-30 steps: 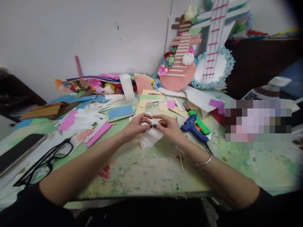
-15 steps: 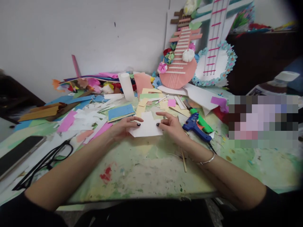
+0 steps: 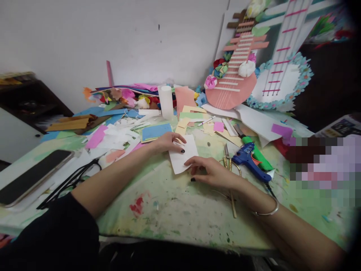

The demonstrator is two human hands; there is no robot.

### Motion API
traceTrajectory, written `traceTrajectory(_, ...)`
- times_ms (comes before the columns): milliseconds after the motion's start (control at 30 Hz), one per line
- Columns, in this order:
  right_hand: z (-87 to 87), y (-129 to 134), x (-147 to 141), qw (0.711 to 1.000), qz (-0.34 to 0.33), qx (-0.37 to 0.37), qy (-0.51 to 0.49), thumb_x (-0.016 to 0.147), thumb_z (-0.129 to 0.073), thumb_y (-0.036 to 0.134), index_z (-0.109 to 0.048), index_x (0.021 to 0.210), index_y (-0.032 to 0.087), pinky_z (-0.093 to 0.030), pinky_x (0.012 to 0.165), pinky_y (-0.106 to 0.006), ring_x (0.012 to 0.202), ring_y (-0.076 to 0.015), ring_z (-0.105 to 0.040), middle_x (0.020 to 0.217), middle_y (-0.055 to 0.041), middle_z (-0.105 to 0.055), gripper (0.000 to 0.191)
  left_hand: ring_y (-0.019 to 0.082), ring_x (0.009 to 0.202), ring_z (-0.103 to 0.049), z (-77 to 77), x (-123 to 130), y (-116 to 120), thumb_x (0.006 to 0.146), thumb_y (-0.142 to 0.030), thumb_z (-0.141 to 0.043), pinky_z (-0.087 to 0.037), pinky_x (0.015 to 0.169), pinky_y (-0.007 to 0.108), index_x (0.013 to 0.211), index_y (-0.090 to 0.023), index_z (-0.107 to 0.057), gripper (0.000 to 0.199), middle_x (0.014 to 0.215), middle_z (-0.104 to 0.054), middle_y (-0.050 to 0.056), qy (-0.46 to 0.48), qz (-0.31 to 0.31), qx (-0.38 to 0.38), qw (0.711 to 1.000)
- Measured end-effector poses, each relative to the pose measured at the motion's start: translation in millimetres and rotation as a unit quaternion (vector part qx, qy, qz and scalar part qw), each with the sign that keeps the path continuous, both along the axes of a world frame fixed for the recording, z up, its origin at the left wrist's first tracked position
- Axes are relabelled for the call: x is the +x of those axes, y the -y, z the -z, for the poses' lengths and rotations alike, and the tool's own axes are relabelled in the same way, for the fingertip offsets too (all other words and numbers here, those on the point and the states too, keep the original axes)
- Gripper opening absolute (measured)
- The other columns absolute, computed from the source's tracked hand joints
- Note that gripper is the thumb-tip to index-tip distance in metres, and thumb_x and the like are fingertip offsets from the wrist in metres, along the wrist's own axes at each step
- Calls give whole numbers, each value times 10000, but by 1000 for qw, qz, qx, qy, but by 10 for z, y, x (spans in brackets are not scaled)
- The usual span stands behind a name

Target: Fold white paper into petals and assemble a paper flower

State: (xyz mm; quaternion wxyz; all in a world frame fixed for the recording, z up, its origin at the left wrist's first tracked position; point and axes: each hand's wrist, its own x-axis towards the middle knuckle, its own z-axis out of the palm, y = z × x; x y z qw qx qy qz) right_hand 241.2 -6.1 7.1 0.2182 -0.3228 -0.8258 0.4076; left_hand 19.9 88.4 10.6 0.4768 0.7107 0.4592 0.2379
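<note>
A small white sheet of paper (image 3: 186, 152) lies on the paint-stained table, turned at an angle with one corner toward me. My left hand (image 3: 168, 143) rests over its upper left part, thumb and fingers apart on the surface. At the sheet's lower right edge is my right hand (image 3: 211, 172), fingers spread and curved, the index fingertip touching the paper and the thumb just off it. Gold-handled scissors (image 3: 227, 156) lie beyond my right hand, partly hidden by it. A blue glue gun (image 3: 252, 161) with a green body part sits to their right.
Blue and yellow paper pieces (image 3: 156, 131) lie behind my left hand. White scraps (image 3: 115, 137), black glasses (image 3: 70, 182) and a phone (image 3: 34, 177) are on the left. A white roll (image 3: 166, 103) stands at the back, near paper instruments (image 3: 229, 92). A wooden stick (image 3: 233, 205) lies by my right wrist.
The white paper has been turned and now lies flatter, one corner toward me. My left hand has moved over it; my right has dropped to its lower edge. The view has shifted left.
</note>
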Motion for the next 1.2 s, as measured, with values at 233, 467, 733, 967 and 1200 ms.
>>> traceTrajectory(233,87,-14,-37,994,90,67,12,821,-581,124,-721,903,190,-487,687,-269,731,-150,-675,848,-39,-748,175,247,849,-592,-54,31,269,791,-502,-616,-447,798,396,978,-134,-673,417,1017,-668,149,-145,2,306,941)
traceTrajectory(467,111,-5,-57,992,88,94,-3,802,-630,122,-763,866,228,-474,677,-256,728,-136,-644,793,-24,-712,182,310,1046,-518,53,-57,913,772,-480,-658,-401,956,472,1005,-142,-615,413,1034,-644,145,-165,161,472,851)
traceTrajectory(733,71,-33,-1,985,-14,172,26,821,-645,124,-768,888,215,-485,800,-328,893,-176,-578,934,-73,-660,168,213,929,-595,211,-129,978,897,-131,-507,-481,827,365,934,-168,-656,158,890,-702,84,-112,200,499,836)
traceTrajectory(967,13,-81,32,988,-78,128,27,855,-602,121,-719,833,198,-487,824,-341,875,-169,-583,878,-56,-694,141,222,994,-631,208,-223,951,883,-129,-543,-487,868,374,977,-192,-678,176,958,-730,78,-60,235,457,856)
traceTrajectory(1200,-32,-56,23,988,-98,110,39,848,-570,108,-637,811,183,-486,801,-328,886,-172,-561,859,-56,-666,107,212,973,-640,203,-262,927,868,-142,-572,-480,886,380,945,-226,-707,177,929,-741,57,-27,231,392,890)
